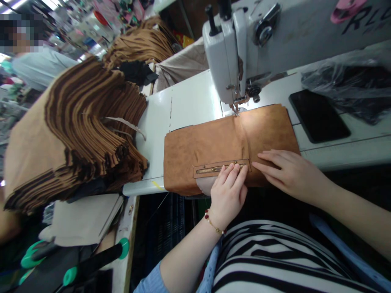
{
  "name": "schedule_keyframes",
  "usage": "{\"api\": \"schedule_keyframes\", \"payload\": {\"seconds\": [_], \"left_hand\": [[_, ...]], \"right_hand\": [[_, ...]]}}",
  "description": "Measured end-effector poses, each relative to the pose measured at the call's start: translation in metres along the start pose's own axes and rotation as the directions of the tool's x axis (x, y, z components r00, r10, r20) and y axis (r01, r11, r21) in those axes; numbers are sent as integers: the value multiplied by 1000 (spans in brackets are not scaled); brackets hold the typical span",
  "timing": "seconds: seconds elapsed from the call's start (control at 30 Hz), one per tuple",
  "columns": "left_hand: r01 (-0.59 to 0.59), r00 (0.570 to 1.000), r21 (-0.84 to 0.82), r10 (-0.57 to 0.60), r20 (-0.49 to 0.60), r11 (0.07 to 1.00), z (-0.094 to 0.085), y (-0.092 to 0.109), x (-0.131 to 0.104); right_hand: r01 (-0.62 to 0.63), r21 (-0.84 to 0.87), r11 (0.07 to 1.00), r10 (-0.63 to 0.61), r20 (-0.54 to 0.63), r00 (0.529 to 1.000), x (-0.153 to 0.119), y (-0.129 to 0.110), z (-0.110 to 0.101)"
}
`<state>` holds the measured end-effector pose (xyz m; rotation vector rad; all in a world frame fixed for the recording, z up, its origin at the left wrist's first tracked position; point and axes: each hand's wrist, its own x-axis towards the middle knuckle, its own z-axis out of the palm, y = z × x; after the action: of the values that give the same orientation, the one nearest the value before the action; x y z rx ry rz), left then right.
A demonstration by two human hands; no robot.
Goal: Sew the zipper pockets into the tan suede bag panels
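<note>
A brown leather-like panel point(210, 140) lies on the white sewing machine table, its far edge under the needle and presser foot point(236, 109). Near its front edge is a framed zipper point(204, 170). My left hand point(229, 187) rests on the panel's near edge, fingertips together on the right part of the zipper; whether it pinches anything is hidden. To the right, my right hand point(284, 173) lies on the panel with its fingers stretched out, holding nothing.
A tall stack of brown pieces point(88, 118) stands at the left. The sewing machine point(284, 44) rises behind the panel. A black phone point(319, 116) and a plastic-wrapped bundle point(351, 83) lie at the right. A person point(42, 65) is at the far left.
</note>
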<state>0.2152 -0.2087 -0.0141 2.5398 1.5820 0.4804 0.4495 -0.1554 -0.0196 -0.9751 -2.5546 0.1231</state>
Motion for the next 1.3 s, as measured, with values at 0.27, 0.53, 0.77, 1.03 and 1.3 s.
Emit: {"api": "schedule_keyframes", "payload": {"seconds": [0.27, 0.53, 0.77, 1.03, 1.3], "left_hand": [[0, 1000, -30, 0, 11, 1000, -1, -4, -3], [-42, 999, 28, 43, -9, 999, 4, -6, -5], [-79, 996, 49, 81, -45, 996, 9, -10, -8], [-92, 993, 46, 95, -67, 995, 13, -12, -9], [-85, 994, 27, 87, -72, 996, 12, -11, -9]], "right_hand": [[6, 2, 1000, -6, 42, 999, -7, -10, 1], [122, 90, 988, -129, 79, 988, -6, 18, -9], [147, 11, 989, -147, 22, 989, 11, 30, -5], [171, -63, 983, -165, 96, 982, 17, 36, -4], [168, 6, 986, -168, 93, 981, 29, 54, -3]]}}
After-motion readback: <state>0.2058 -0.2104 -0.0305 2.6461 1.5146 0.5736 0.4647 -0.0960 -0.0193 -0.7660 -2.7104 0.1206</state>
